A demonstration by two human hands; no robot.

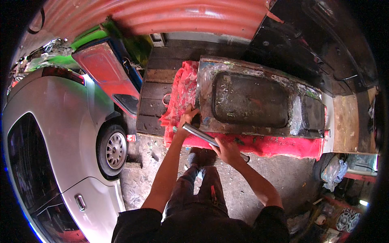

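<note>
A worn metal vehicle door panel lies flat on a red cloth, its dark recessed middle patchy with old paint and dirt. My right hand is closed round a grey metal bar, held slanting just off the panel's near edge. At the bar's upper left end, my left hand sits by the panel's near left corner with its fingers bent. A small dark shape shows beside those fingers; what it is, I cannot make out.
Dark wooden planks carry the cloth and panel. To the left stands a silver car, with a red panel leaning behind it. A large black panel rises at the back right. Plastic bags and clutter lie at the lower right.
</note>
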